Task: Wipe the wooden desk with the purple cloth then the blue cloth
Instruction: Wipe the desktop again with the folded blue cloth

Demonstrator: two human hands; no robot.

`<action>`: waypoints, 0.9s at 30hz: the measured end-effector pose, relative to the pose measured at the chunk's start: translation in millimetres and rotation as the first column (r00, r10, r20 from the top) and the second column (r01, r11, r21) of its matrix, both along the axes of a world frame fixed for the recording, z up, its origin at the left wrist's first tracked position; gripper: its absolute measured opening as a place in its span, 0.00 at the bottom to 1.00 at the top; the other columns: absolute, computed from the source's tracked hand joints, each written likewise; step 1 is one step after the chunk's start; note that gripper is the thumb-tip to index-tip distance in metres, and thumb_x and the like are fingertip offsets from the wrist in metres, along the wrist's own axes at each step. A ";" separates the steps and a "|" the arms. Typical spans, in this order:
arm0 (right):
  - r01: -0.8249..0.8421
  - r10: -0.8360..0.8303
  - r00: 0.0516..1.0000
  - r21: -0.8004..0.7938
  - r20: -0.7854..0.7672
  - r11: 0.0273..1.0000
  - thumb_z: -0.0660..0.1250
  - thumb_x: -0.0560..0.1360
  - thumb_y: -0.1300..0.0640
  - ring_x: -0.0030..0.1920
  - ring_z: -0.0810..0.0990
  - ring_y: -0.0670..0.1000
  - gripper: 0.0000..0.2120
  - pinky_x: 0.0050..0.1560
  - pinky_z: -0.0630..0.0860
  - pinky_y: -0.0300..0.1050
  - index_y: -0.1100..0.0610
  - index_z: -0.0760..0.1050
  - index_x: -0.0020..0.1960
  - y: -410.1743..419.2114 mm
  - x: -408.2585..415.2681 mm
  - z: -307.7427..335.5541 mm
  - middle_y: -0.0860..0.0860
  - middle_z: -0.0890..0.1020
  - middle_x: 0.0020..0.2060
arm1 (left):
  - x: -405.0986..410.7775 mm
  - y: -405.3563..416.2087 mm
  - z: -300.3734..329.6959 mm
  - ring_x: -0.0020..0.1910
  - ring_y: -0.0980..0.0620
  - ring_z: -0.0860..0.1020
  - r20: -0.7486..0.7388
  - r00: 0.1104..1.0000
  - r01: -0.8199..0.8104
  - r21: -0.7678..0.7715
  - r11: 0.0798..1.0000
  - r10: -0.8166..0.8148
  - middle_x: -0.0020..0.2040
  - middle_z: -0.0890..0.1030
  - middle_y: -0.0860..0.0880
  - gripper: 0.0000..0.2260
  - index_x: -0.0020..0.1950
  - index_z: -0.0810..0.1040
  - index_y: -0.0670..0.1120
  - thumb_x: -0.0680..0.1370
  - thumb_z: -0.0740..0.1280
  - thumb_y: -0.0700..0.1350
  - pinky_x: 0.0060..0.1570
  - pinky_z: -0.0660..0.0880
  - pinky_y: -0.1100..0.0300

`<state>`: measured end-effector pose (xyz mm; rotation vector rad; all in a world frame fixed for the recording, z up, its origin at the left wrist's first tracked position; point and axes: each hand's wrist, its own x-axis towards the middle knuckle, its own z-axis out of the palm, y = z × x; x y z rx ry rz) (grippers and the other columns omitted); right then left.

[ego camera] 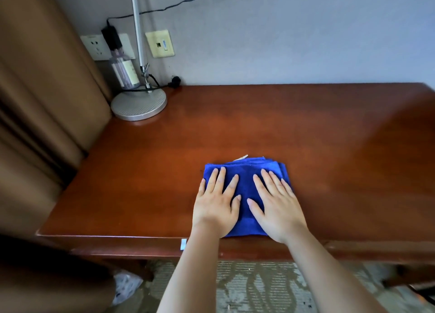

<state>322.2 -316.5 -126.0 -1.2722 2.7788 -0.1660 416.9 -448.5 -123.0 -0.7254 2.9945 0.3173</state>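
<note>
A folded blue cloth point(246, 183) lies flat on the wooden desk point(282, 129), near its front edge. My left hand point(216, 204) presses down on the cloth's left half with straight, spread fingers. My right hand point(275, 206) lies flat on the right half in the same way, fingers pointing away from me. A small pale tag point(241, 158) sticks out at the cloth's far edge. No purple cloth is in view.
A silver lamp base point(138, 104) with its upright pole stands at the desk's back left corner, with a clear bottle point(123, 70) and black cables behind it. Brown curtains point(42, 101) hang on the left. Wall sockets point(160, 43) sit above the desk.
</note>
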 end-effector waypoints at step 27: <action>-0.046 0.045 0.998 -0.030 -0.035 0.998 0.45 0.81 0.41 0.78 0.42 0.48 0.30 0.75 0.39 0.44 0.52 0.45 0.79 -71.4 -93.4 1.9 0.49 0.46 0.78 | -87.1 -61.8 1.2 0.78 0.51 0.38 0.006 0.997 -0.071 -0.026 0.997 0.072 0.80 0.41 0.49 0.25 0.79 0.44 0.55 0.83 0.45 0.56 0.76 0.39 0.51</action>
